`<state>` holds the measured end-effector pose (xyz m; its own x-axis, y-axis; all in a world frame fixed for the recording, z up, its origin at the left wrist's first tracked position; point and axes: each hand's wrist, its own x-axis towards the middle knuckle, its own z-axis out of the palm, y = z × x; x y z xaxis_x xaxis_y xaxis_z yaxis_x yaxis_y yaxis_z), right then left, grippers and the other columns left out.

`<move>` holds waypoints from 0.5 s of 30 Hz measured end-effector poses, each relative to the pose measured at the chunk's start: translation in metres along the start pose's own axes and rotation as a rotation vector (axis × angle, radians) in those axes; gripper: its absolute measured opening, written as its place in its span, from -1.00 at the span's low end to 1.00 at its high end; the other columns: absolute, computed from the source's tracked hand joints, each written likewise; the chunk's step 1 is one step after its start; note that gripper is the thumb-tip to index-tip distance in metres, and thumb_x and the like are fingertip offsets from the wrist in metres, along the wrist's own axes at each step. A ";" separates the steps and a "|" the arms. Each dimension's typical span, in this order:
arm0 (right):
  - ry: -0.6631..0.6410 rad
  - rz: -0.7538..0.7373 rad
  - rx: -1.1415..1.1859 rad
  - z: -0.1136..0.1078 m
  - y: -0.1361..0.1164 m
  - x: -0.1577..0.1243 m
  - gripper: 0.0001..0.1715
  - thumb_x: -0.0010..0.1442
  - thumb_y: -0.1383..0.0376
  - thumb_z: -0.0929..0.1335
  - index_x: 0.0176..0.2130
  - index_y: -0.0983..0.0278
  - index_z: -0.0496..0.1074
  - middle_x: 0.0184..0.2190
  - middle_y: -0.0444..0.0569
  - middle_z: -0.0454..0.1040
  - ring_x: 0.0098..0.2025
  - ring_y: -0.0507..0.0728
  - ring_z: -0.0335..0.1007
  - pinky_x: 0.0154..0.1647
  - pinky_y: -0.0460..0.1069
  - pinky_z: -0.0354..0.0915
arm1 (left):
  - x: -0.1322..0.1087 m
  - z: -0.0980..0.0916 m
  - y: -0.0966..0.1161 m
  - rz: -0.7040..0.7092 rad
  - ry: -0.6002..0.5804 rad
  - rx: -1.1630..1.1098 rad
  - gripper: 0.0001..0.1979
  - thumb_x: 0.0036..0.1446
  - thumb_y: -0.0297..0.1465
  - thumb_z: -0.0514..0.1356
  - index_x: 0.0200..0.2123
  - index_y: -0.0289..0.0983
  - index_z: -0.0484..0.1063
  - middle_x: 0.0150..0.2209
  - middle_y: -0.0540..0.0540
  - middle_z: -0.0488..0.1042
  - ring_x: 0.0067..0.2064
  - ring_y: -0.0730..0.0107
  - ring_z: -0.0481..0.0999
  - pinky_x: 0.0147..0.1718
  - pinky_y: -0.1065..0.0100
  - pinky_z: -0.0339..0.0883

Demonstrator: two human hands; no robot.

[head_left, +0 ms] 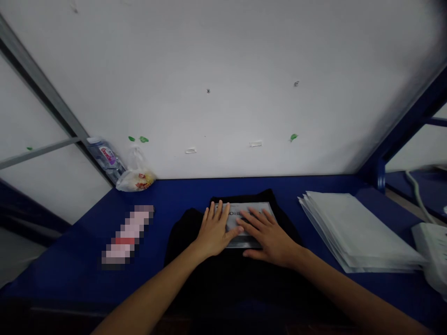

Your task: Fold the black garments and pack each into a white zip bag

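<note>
Head view: left hand [212, 233] and right hand [273, 241] on gray packet [232, 216], each grip spread apart.

Bare forearms [164, 286] slant inward over near edge of surface [84, 232]. Left hand [213, 235], right hand [272, 239] palm down, fingers [218, 211] spread toward far edge, thumbs [233, 233] pointing inward.

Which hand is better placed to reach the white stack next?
Probably the right hand: it is nearer the white stack, which lies on its own side. The left hand would likely have to cross the right arm. Both are spread over the flat packet, neither gripping it.
</note>
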<state>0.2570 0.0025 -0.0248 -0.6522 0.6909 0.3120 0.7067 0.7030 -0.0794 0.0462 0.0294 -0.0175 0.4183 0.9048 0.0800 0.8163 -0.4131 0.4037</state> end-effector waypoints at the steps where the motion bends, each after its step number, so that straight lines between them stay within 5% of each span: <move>1: 0.033 -0.065 -0.011 -0.004 0.000 -0.003 -0.43 0.19 0.09 0.25 0.16 0.18 0.22 0.18 0.03 0.23 0.20 0.29 0.11 0.16 0.29 0.01 | 0.000 0.000 -0.003 -0.015 0.063 -0.063 -0.24 0.17 0.08 -0.14 0.28 -0.28 -0.08 0.31 -0.29 -0.13 0.31 -0.10 -0.27 0.18 -0.14 -0.22; 4: 0.214 -0.156 -0.086 -0.021 0.003 -0.004 -0.75 0.22 0.35 0.22 -0.20 0.18 0.45 -0.06 -0.07 0.49 -0.06 0.14 0.38 -0.01 0.11 0.20 | 0.001 -0.001 -0.008 -0.043 0.359 -0.280 -0.41 0.26 -0.04 -0.21 0.22 -0.25 0.05 0.25 -0.24 0.08 0.29 0.06 -0.05 0.18 -0.04 -0.10; 7: 0.443 0.003 -0.195 -0.046 0.015 0.010 -0.85 0.20 0.36 0.25 -0.34 0.23 0.42 -0.19 -0.03 0.54 -0.25 0.12 0.41 -0.23 0.02 0.25 | 0.002 -0.003 -0.008 -0.012 0.610 -0.411 -0.52 0.29 -0.11 -0.17 0.13 -0.24 0.17 0.15 -0.21 0.24 0.22 0.19 0.14 0.16 0.05 -0.01; 12: 0.574 0.585 -0.202 -0.106 0.062 0.038 -0.80 0.23 0.21 0.24 -0.22 0.27 0.34 -0.46 -0.02 0.51 -0.48 0.11 0.39 -0.45 -0.04 0.17 | 0.004 -0.002 -0.007 -0.033 0.596 -0.502 -0.60 0.28 -0.16 -0.08 0.09 -0.21 0.19 0.09 -0.19 0.30 0.13 0.21 0.26 0.08 0.10 0.13; 15: 0.573 0.743 -0.116 -0.129 0.097 0.034 -0.73 0.26 0.17 0.19 -0.14 0.30 0.28 -0.56 -0.05 0.47 -0.50 0.10 0.41 -0.37 -0.02 0.17 | 0.004 -0.002 -0.007 -0.019 0.553 -0.493 -0.63 0.28 -0.19 -0.07 0.07 -0.20 0.20 0.05 -0.18 0.33 0.10 0.24 0.30 0.06 0.13 0.16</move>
<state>0.3388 0.0730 0.1007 0.1885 0.7456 0.6392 0.9301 0.0733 -0.3598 0.0410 0.0358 -0.0186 0.0377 0.8853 0.4636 0.4930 -0.4200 0.7619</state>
